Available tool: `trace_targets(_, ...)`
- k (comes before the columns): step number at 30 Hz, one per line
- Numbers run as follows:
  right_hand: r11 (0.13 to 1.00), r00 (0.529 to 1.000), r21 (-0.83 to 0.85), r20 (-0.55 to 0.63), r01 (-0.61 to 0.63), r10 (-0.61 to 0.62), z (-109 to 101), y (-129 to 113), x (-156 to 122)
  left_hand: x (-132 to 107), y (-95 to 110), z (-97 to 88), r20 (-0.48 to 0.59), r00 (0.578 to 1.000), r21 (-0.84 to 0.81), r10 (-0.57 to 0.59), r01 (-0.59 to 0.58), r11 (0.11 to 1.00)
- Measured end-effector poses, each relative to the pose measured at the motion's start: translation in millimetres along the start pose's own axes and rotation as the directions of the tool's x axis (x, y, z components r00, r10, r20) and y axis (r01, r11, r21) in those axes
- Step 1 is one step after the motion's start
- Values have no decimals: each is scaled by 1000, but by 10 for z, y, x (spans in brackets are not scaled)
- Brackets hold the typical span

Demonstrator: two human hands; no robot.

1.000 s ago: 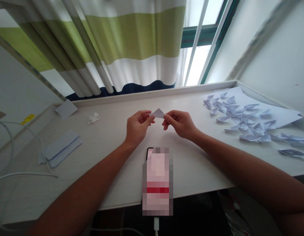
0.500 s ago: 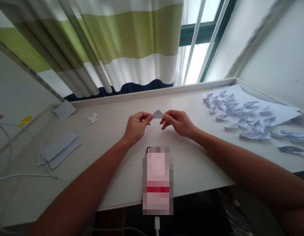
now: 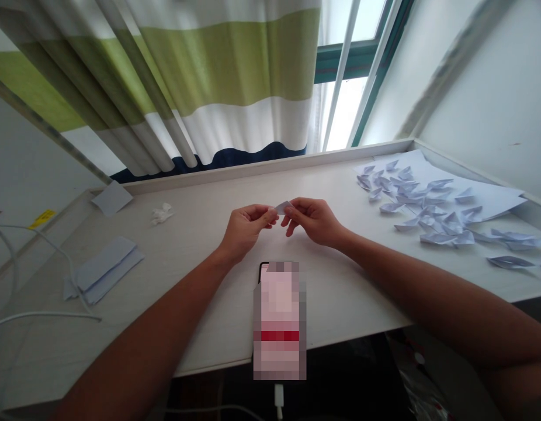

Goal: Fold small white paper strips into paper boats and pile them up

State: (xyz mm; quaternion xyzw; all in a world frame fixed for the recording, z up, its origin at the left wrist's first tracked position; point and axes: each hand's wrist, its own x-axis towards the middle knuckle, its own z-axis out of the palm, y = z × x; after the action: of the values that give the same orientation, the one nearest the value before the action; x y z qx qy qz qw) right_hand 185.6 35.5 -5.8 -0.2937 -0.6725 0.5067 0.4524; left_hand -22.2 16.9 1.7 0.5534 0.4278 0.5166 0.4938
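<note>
A small folded piece of paper [image 3: 283, 207] is held up over the white table, between my two hands. My left hand [image 3: 248, 228] pinches its left corner between thumb and fingers. On the other side, my right hand [image 3: 312, 219] grips the paper with its thumb lying over the right part, the lower fingers curled beneath. The paper looks like a small, tilted triangle, partly hidden by my fingers. Below my hands lies a phone [image 3: 279, 304] with a blurred screen, at the table's front edge.
Several folded paper boats [image 3: 428, 204] lie at the right, some on white sheets [image 3: 493, 193]. At the left are a paper stack [image 3: 106, 266], a single square sheet [image 3: 113, 199], a crumpled tissue [image 3: 162, 214] and white cables [image 3: 47, 314]. A charging plug [image 3: 278, 395] sits below the phone.
The paper has tilted from a level triangle, and my right thumb has slid further over it. My hands have drawn slightly closer together. The whole view has shifted a little.
</note>
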Motion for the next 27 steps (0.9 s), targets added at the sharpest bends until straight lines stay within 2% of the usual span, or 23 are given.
trace_targets(2, 999, 1000, 39, 4, -22, 22, -1, 2, 6, -6, -28, 16, 9, 999, 20, 32, -32, 999)
trace_targets(4, 992, 998, 104, 18, -66, 64, -3, -2, 9, -21, -60, 31, -42, 991, 52, 128, -126, 991)
trace_targets(7, 961, 987, 228, 50, -158, 151, -6, -18, 12, -47, -89, 24, -81, 944, 176, 319, -302, 937)
trace_targets(9, 929, 978, 305, 64, -208, 198, -11, -27, 15, -51, -87, -12, -1, 886, 301, 464, -442, 845)
trace_targets(12, 891, 966, 374, 95, -258, 239, -25, -29, 23, -18, -71, -100, 180, 742, 448, 645, -646, 618)
trace_targets(14, 879, 958, 381, 124, -286, 258, -32, -28, 27, 16, -65, -156, 276, 667, 490, 692, -717, 495)
trace_targets(16, 882, 958, 374, 112, -286, 263, -30, -34, 27, 39, -59, -191, 325, 629, 514, 706, -744, 427)
trace_targets(18, 905, 970, 349, 58, -243, 238, -19, -45, 19, 41, -46, -200, 325, 633, 545, 703, -733, 407)
trace_targets(22, 977, 996, 203, -53, -60, 72, 21, -52, -5, -4, 9, -164, 268, 738, 633, 620, -620, 464)
trace_targets(24, 993, 993, 114, -111, 40, -27, 39, -35, -13, -30, 32, -142, 232, 777, 661, 585, -567, 492)
trace_targets(27, 992, 978, 42, -172, 123, -114, 52, -3, -10, -51, 41, -122, 193, 791, 675, 581, -536, 507)
